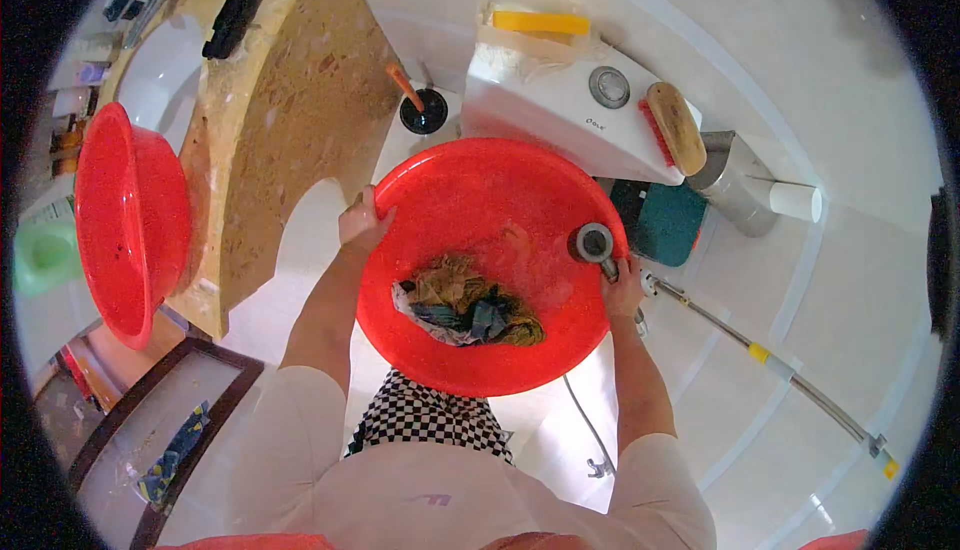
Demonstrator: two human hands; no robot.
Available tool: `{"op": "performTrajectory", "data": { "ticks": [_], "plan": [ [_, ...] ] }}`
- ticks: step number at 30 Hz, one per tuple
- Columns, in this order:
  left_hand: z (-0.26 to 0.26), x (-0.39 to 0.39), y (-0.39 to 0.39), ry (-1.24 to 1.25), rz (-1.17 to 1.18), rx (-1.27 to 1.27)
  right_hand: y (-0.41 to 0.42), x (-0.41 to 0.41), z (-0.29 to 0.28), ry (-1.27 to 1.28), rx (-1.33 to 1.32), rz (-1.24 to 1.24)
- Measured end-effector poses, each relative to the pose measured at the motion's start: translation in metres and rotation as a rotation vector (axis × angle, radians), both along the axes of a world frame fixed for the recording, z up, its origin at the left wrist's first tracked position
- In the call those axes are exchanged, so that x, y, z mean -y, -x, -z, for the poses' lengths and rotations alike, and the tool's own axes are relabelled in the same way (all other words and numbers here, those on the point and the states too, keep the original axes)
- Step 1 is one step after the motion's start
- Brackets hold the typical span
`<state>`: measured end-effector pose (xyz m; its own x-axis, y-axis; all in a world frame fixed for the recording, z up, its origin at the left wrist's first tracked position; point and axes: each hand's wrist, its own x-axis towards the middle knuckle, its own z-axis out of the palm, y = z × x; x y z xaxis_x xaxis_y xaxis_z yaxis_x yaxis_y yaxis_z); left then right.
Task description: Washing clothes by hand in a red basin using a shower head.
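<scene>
A large round red plastic basin (495, 182) is held before me by both hands. My left hand (363, 221) grips its rim at the upper left, with the thumb over the edge. On the opposite side my right hand (621, 287) holds the rim together with the handle of a grey shower head (595, 242), whose face hangs over the inside of the basin. A crumpled heap of cloth (472, 306), brown, dark green and whitish, lies in the lower part of the basin. It looks wet.
Beyond the basin stands a white toilet tank (540, 92) bearing a wooden scrub brush (675, 128). A plunger (423, 110) is beside it. Left are a stone-topped counter (300, 62) and another red basin (131, 227). A metal pole (802, 381) leans at right; a hose (589, 419) hangs below.
</scene>
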<state>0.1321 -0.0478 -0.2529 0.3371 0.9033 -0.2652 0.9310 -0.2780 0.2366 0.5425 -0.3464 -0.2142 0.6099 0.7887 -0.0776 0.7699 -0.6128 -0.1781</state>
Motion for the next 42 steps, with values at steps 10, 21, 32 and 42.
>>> {"op": "performTrajectory", "data": {
  "ticks": [10,21,32,42],
  "plan": [
    [-0.01,-0.002,-0.005,0.07,-0.018,-0.042,-0.006,0.035,-0.002,-0.047,-0.226,-0.053],
    [-0.011,-0.001,-0.001,0.06,-0.032,-0.051,0.006,0.035,-0.014,-0.114,-0.341,-0.018],
    [-0.004,0.0,0.004,-0.044,-0.004,-0.004,0.022,0.063,0.003,0.05,-0.217,0.096],
    [-0.004,-0.002,0.001,0.006,-0.014,-0.076,0.025,0.057,-0.002,0.107,-0.169,0.104]
  ]
}}
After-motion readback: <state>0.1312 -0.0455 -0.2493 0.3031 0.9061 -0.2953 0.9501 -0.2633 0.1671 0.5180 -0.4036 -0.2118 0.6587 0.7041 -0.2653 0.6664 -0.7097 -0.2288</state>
